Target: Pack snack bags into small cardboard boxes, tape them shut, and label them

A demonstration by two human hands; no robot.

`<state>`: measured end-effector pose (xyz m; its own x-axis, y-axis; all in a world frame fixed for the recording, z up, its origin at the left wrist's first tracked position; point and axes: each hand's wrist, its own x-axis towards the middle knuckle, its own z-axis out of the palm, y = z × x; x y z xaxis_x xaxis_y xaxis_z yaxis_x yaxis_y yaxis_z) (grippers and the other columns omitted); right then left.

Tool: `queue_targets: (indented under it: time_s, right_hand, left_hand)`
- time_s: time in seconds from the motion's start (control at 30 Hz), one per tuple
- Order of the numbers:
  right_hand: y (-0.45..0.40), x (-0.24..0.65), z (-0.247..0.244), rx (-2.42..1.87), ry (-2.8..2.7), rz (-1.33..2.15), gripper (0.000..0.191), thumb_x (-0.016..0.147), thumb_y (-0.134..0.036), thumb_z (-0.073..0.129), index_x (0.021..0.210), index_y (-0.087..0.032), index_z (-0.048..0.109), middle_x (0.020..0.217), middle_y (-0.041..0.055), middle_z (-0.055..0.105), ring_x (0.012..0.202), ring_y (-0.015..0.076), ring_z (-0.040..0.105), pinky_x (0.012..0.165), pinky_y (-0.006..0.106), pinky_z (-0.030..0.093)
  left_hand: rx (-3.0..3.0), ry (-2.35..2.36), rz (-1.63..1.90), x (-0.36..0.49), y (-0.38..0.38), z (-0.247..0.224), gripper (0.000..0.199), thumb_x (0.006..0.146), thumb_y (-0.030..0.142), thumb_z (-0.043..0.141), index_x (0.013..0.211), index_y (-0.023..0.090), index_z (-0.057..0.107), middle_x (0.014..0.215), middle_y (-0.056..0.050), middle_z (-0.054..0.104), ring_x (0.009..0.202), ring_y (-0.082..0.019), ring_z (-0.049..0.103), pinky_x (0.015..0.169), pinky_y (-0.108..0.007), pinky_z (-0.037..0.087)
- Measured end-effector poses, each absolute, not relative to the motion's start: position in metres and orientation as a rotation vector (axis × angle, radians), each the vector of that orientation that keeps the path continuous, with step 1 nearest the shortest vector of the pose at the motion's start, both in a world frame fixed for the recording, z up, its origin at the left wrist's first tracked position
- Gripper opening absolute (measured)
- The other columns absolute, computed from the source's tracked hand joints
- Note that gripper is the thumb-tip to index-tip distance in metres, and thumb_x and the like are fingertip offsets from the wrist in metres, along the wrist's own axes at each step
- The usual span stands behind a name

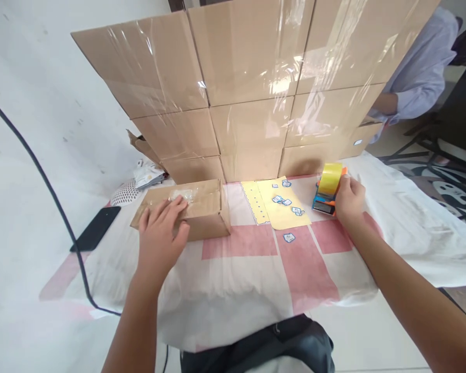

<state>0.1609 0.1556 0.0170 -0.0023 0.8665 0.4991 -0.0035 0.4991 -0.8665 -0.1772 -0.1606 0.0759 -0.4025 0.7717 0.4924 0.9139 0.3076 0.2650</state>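
Observation:
My left hand point(161, 233) lies on the top of a small cardboard box point(205, 204), fingers spread over its left part near a strip of clear tape. On the right, my right hand point(347, 199) is wrapped round the side of an orange and blue tape dispenser point(324, 199) that carries a yellow roll. Between the hands lies a yellow sheet of paper point(279, 215) with several small blue-edged stickers point(281, 200) on it. One more sticker point(289, 237) rests on the cloth just below the sheet.
Tall taped cardboard panels point(252, 129) stand behind the work area. A black phone point(97, 228) and a white perforated item point(126, 192) are at the left, where a dark cable point(42, 171) hangs. A person's sleeve point(423, 88) shows behind the panels at right.

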Motion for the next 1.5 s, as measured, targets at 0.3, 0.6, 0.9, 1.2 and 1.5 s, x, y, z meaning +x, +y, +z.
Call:
queue_targets:
  time_s: [0.3, 0.6, 0.9, 1.2, 1.5]
  right_hand:
    - [0.075, 0.056, 0.073, -0.693, -1.272, 0.940, 0.049, 0.097, -0.059, 0.048, 0.067, -0.021, 0.051, 0.064, -0.0006, 0.047, 0.059, 0.0129, 0.047, 0.055, 0.027, 0.040]
    - [0.036, 0.009, 0.048, -0.563, -1.312, 1.275, 0.056, 0.091, -0.070, 0.054, 0.067, -0.021, 0.041, 0.066, -0.0020, 0.038, 0.061, 0.0111, 0.036, 0.056, 0.026, 0.032]
    - [0.035, 0.020, 0.044, -0.554, -1.343, 1.233, 0.052, 0.098, -0.062, 0.047, 0.068, -0.021, 0.036, 0.067, -0.0020, 0.034, 0.061, 0.0110, 0.032, 0.057, 0.027, 0.029]
    - [0.040, 0.023, 0.035, -0.621, -1.493, 1.051, 0.049, 0.103, -0.055, 0.041, 0.069, -0.021, 0.035, 0.065, -0.0032, 0.033, 0.060, 0.0102, 0.032, 0.061, 0.029, 0.030]
    - [0.047, 0.014, 0.036, -0.729, -1.266, 1.243, 0.055, 0.097, -0.067, 0.045, 0.066, -0.021, 0.038, 0.066, -0.0015, 0.037, 0.061, 0.0103, 0.035, 0.056, 0.027, 0.029]
  left_hand:
    - [-1.538, -2.236, -0.732, -0.189, -0.144, 0.085, 0.034, 0.091, 0.024, 0.046, 0.119, 0.026, 0.067, 0.125, -0.007, 0.072, 0.121, -0.031, 0.062, 0.121, -0.059, 0.020]
    - [-1.321, -2.218, -0.727, -0.107, -0.137, 0.082, 0.052, 0.088, 0.021, 0.052, 0.139, 0.015, 0.058, 0.153, -0.021, 0.048, 0.142, -0.044, 0.039, 0.112, -0.068, 0.022]
    - [-1.565, -3.013, -2.182, -0.057, -0.114, 0.029, 0.048, 0.087, 0.064, 0.060, 0.084, 0.017, 0.070, 0.059, -0.003, 0.062, 0.051, -0.012, 0.048, 0.051, -0.025, 0.036]
    - [-0.949, -2.881, -2.731, -0.047, -0.080, 0.015, 0.043, 0.075, 0.058, 0.077, 0.072, 0.015, 0.071, 0.048, 0.003, 0.049, 0.043, -0.006, 0.035, 0.045, -0.023, 0.024]
    - [-0.966, -2.549, -2.565, -0.023, -0.082, 0.013, 0.032, 0.086, 0.037, 0.066, 0.061, 0.020, 0.058, 0.056, 0.004, 0.037, 0.055, -0.010, 0.035, 0.053, -0.025, 0.029]
